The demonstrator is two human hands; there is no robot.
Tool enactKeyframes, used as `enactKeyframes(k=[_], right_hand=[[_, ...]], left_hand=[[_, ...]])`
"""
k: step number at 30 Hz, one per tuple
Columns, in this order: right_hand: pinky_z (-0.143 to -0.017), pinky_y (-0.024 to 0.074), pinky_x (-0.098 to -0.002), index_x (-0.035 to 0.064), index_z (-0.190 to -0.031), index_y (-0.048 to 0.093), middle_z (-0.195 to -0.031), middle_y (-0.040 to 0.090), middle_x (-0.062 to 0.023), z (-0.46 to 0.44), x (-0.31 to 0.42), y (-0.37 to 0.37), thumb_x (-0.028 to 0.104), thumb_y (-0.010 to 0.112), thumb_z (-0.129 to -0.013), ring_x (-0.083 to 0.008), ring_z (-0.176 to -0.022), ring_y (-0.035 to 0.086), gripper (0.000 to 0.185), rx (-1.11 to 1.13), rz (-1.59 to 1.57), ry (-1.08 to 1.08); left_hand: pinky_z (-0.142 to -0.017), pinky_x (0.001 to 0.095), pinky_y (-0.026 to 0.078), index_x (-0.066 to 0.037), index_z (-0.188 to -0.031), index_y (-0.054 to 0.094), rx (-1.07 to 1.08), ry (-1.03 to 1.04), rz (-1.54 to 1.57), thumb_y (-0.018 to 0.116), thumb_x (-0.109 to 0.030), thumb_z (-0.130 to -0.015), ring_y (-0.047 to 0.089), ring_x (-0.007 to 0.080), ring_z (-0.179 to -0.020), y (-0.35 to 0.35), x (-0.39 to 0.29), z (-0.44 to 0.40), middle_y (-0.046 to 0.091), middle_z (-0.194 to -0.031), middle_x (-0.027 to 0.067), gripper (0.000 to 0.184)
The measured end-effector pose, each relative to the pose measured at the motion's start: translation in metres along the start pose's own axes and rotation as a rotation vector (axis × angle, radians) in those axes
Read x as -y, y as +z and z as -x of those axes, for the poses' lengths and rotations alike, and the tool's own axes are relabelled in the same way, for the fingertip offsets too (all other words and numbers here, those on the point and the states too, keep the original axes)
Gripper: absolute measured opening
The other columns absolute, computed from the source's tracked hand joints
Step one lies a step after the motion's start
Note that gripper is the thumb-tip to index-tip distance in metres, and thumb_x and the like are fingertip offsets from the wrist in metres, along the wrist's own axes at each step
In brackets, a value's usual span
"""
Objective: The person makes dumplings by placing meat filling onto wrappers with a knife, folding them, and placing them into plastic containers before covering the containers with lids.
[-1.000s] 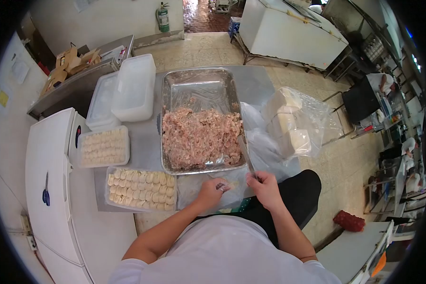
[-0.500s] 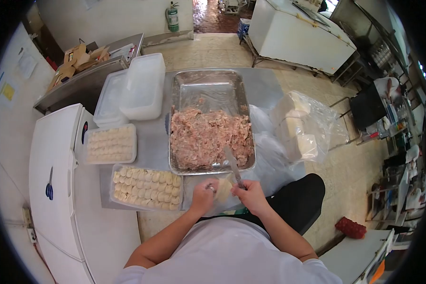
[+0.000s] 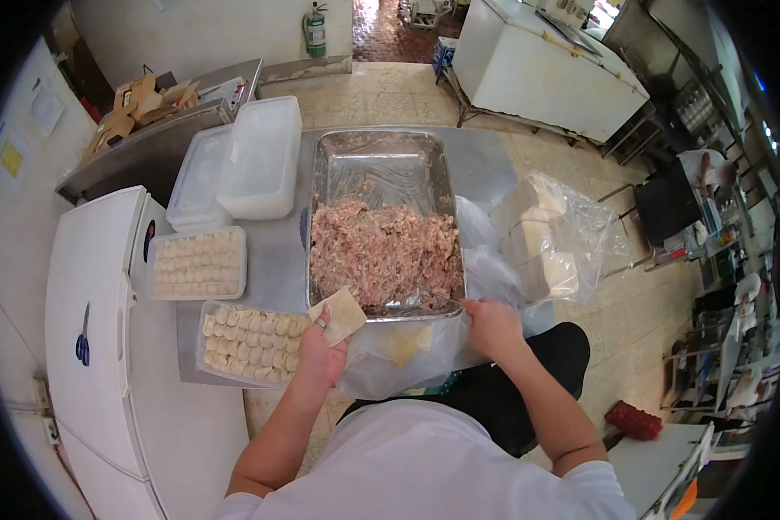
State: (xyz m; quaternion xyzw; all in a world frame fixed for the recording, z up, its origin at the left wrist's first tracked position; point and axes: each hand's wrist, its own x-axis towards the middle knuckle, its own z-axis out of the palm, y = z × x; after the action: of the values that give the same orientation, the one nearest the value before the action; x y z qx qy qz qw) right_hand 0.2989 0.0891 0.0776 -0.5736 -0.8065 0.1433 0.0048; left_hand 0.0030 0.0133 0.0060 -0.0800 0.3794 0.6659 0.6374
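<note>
A square dumpling wrapper [image 3: 345,314] lies across the fingers of my left hand [image 3: 322,357], above the near left corner of the meat tray. My right hand [image 3: 496,331] grips a flat-bladed knife [image 3: 442,297] at the tray's near right corner, its blade dipping into the minced meat filling [image 3: 381,251]. That filling covers the near part of a deep metal tray [image 3: 381,141] lined with clear plastic. Between my hands, a yellowish wrapper [image 3: 407,343] shows on a plastic sheet. A container of filled dumplings [image 3: 256,342] stands just left of my left hand.
A second dumpling container [image 3: 198,263] and stacked plastic tubs [image 3: 264,160] stand on the left. Bagged stacks of pale wrappers [image 3: 542,234] sit at the right. A white refrigerator [image 3: 91,269] flanks the metal table [image 3: 485,156]; a chest freezer [image 3: 546,74] is at the back.
My hands have moved apart. The left one now holds a wrapper flat and farther left, while the right has taken the knife rightward and lowered its blade into the filling.
</note>
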Motion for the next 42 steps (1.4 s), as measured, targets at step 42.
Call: enactKeyframes(k=[42], right_hand=[[-0.078, 0.0559, -0.0476, 0.0092, -0.107, 0.076, -0.094, 0.073, -0.0189, -0.072, 0.064, 0.033, 0.016, 0.059, -0.087, -0.0382, -0.088, 0.071, 0.026, 0.412, -0.108, -0.318]], left_hand=[[-0.115, 0.0457, 0.042, 0.007, -0.138, 0.051, 0.082, 0.199, 0.163, 0.045, -0.035, -0.108, 0.057, 0.0356, -0.128, -0.020, -0.071, -0.001, 0.061, -0.137, 0.0216, 0.052]])
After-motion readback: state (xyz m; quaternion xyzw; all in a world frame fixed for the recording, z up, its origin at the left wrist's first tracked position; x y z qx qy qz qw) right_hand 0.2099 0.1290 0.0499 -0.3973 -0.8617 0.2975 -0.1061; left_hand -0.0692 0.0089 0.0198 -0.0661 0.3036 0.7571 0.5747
